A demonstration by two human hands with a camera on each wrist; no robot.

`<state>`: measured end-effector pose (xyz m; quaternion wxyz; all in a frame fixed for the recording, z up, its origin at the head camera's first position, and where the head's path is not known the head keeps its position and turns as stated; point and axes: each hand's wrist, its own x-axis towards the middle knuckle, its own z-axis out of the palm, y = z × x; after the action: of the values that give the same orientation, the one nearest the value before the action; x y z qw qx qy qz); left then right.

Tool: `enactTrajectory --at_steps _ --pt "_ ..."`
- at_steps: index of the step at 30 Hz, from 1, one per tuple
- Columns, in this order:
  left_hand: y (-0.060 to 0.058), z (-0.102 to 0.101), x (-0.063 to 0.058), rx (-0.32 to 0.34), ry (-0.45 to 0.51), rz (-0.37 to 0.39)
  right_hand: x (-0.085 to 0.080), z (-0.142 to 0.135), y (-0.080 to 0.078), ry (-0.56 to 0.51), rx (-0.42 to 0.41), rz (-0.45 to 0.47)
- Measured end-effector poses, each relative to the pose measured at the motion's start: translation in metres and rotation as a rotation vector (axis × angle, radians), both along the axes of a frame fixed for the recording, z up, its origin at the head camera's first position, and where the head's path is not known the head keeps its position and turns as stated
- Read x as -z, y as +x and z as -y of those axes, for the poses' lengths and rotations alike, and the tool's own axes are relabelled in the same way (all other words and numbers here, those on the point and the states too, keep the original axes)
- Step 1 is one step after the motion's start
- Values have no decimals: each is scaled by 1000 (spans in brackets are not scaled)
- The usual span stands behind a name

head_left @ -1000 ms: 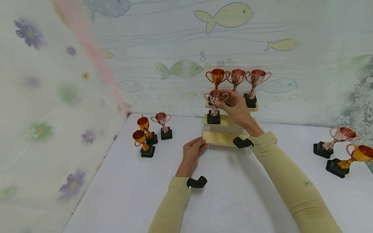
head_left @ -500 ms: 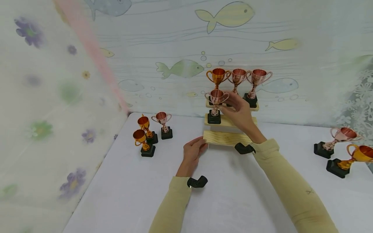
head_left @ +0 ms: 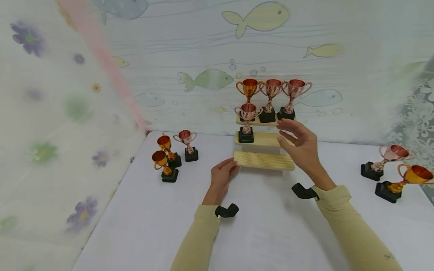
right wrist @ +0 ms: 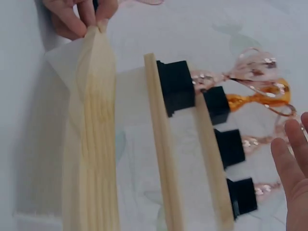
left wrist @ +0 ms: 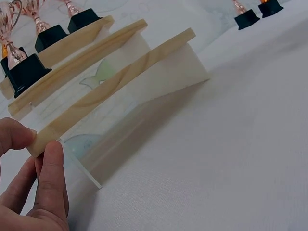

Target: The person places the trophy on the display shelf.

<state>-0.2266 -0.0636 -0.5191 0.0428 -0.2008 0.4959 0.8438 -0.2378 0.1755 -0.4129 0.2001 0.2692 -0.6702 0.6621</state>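
My left hand [head_left: 222, 177] pinches the left end of the lowest wooden board [head_left: 264, 160] of a three-step display stand, thumb above and fingers below in the left wrist view. One rose-gold trophy cup [head_left: 248, 111] with a black base stands upright at the left end of the middle board [head_left: 268, 139]. Behind it, the top board carries a gold trophy [head_left: 249, 86] and two rose-gold trophies [head_left: 295, 89] side by side. To the right of the stand, my right hand [head_left: 301, 145] hovers with fingers parted and nothing in them.
Two gold trophies [head_left: 160, 158] and a rose-gold trophy [head_left: 185, 138] stand on the white tabletop [head_left: 135, 226] at the left. Another rose-gold trophy [head_left: 397, 153] and a gold trophy [head_left: 417, 174] are at the far right. A fish-patterned curtain [head_left: 203, 45] hangs behind.
My right hand has let go of the rose-gold trophy on the middle board and moved right and toward me. That trophy stays in place. My left hand keeps its grip.
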Motion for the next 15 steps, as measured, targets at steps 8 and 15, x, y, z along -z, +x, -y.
enactTrajectory --at_steps 8,15 --pt "0 -1 -2 -12 6 -14 -1 -54 44 -87 131 -99" --pt "1 -1 -1 -12 -7 -13 19 -118 82 -131 275 -87"
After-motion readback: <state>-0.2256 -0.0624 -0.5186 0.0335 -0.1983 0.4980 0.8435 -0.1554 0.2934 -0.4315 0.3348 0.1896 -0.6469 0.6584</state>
